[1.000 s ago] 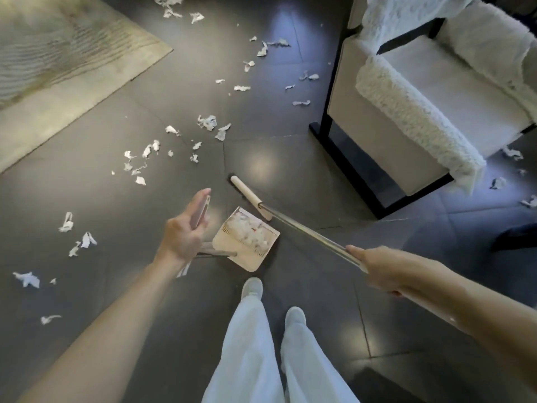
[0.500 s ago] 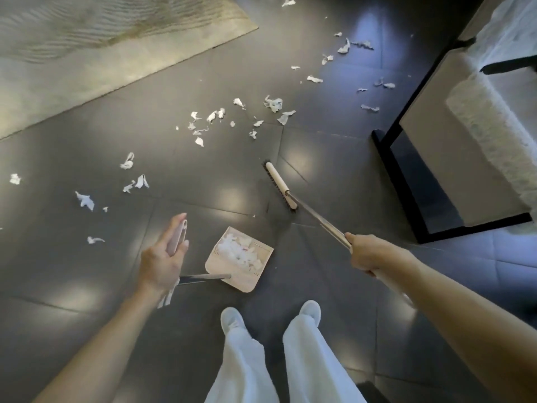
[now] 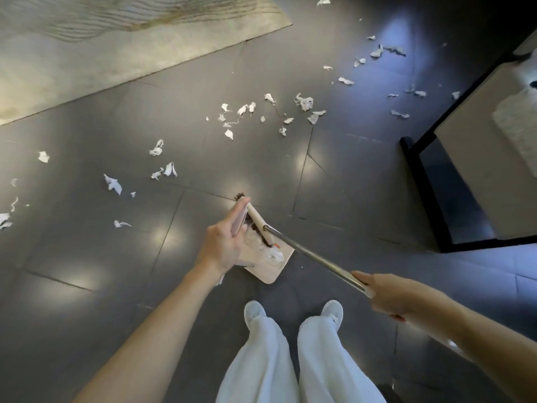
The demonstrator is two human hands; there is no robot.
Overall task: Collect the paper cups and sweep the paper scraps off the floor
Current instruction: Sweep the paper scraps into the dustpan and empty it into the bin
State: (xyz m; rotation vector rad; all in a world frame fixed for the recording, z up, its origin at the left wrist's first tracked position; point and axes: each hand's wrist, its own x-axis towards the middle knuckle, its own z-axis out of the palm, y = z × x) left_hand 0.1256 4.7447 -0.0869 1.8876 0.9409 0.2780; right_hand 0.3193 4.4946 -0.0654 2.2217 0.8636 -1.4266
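Observation:
My left hand (image 3: 223, 245) grips the pinkish handle of a beige dustpan (image 3: 268, 264), which sits low over the dark floor in front of my feet and holds white paper scraps. My right hand (image 3: 389, 295) is closed on the metal pole of a broom (image 3: 308, 254). The broom's beige head with dark bristles (image 3: 255, 223) rests at the dustpan's mouth. Several white paper scraps (image 3: 303, 101) lie scattered on the tiles beyond, with more scraps (image 3: 112, 183) to the left. No paper cups are visible.
A pale rug (image 3: 87, 48) covers the upper left floor. A black-framed chair (image 3: 436, 193) with light upholstery stands at the right. My white trousers and shoes (image 3: 255, 311) are just below the dustpan.
The broom head has swung back from the open floor into the dustpan's mouth. My left hand and the dustpan have shifted right, and the view has turned left, so the chair is further right.

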